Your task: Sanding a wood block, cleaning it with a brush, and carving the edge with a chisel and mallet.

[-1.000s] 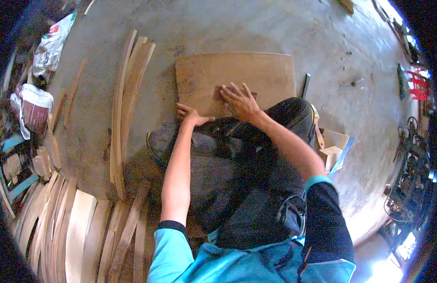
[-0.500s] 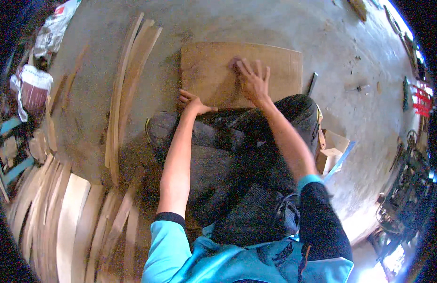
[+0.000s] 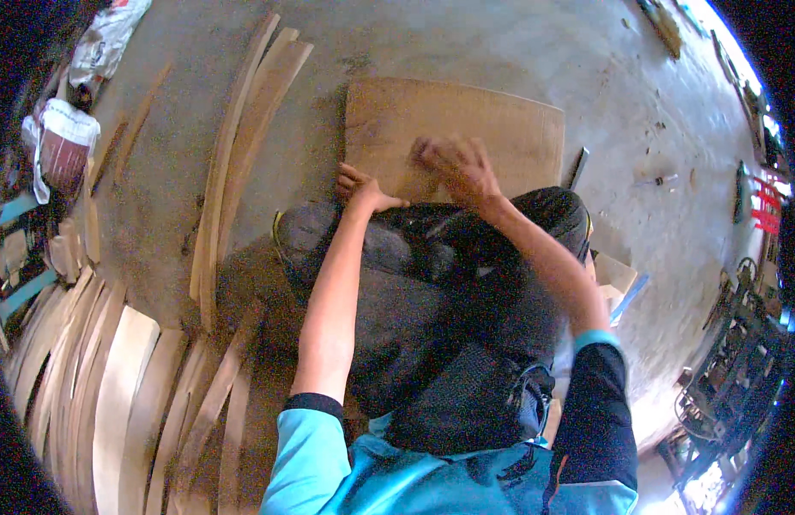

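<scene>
A wide tan wooden board lies flat on the floor at my bent legs in dark trousers. My left hand rests at its near left corner, fingers spread over the edge and thumb stretched along the near side. My right hand is over the board's middle, smeared by motion, pressing a small dark reddish-brown pad against the surface.
Long thin wood strips lie left of the board, more boards at lower left. Sacks stand at the left. A dark bar, a small wooden box, red racks and dark machinery are to the right.
My right hand swept up the board, then came back down, the dark pad moving with it. My left hand stays at the corner. The whole view has shifted.
</scene>
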A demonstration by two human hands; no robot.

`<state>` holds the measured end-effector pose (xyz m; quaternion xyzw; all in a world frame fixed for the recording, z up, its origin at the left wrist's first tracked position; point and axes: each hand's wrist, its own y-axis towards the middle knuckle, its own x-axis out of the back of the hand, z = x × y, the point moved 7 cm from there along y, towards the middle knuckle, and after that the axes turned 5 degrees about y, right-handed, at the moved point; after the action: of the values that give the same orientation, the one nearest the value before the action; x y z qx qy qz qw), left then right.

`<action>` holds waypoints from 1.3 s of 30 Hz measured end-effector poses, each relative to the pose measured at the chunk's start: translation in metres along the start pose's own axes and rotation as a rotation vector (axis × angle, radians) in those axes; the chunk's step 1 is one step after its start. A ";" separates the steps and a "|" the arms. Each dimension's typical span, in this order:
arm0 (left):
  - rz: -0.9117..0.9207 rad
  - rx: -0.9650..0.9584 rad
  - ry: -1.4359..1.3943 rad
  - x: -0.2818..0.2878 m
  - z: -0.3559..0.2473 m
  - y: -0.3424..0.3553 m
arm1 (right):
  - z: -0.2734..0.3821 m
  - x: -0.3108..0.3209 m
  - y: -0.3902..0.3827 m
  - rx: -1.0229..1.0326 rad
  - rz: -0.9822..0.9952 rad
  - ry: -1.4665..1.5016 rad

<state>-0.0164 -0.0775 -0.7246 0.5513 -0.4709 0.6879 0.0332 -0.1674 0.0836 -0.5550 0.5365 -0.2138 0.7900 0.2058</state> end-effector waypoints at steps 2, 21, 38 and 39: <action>0.036 -0.002 -0.091 0.002 -0.070 -0.019 | -0.030 -0.011 -0.031 0.351 0.153 -0.383; 0.249 -0.014 -0.093 0.030 -0.083 -0.044 | -0.040 -0.001 -0.001 -0.010 -0.030 -0.415; 0.015 -0.065 -0.001 0.013 0.009 0.013 | -0.093 0.035 0.030 -0.412 -0.270 -0.248; 0.023 -0.078 0.001 0.013 0.010 0.015 | -0.072 0.029 0.035 -0.419 -0.244 -0.280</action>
<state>-0.0225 -0.0993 -0.7240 0.5438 -0.5037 0.6696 0.0468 -0.2513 0.0980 -0.5559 0.6081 -0.3326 0.6160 0.3743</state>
